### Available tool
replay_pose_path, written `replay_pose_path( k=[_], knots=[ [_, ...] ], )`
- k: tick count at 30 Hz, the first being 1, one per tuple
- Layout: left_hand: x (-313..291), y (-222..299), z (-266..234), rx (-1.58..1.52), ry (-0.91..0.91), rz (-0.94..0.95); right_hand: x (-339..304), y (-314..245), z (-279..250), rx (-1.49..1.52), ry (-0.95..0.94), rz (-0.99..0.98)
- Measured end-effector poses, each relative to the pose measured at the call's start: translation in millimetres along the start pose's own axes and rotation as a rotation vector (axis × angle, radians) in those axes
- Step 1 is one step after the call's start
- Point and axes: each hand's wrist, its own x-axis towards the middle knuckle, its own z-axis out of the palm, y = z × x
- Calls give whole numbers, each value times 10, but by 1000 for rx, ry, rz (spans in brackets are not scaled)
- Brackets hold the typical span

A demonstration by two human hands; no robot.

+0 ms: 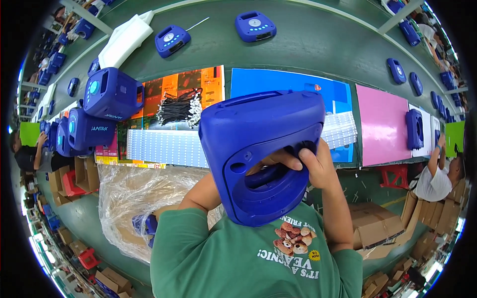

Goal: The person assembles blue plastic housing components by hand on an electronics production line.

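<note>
Toward the left side, boxy, rounded blue plastic housings (107,107) stand piled together. Next comes an orange printed sheet (213,79) carrying a bundle of thin black wires with white ends (176,109); nearer the person lie flat white dotted strips (166,146). Centrally, before someone in a green T-shirt (213,263), a large hollow blue plastic housing (263,116) is held up, tilted, its wide opening facing the wearer. Fingers of the left hand (282,160) show inside that opening; how tightly they close I cannot tell. The right hand (325,166) holds the housing's right side, thumb at the opening's edge. I judge the step as handling that edge; the next move seems to call for a steady hold. Farther right lie a bright blue sheet (293,79) and a pink sheet (382,124).
</note>
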Motion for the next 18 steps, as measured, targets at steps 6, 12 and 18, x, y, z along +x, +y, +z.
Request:
replay_pose_path(
  k=[6, 12, 18],
  knots=[
    [31, -61, 227, 155, 26, 34, -29, -174, 37, -14, 94, -18],
    [-129, 214, -89, 283, 29, 52, -57, -234, 54, -3, 120, -55],
    [-57, 238, -110, 411, 35, 71, 5, -254, 93, -40, 122, -58]
  ],
)
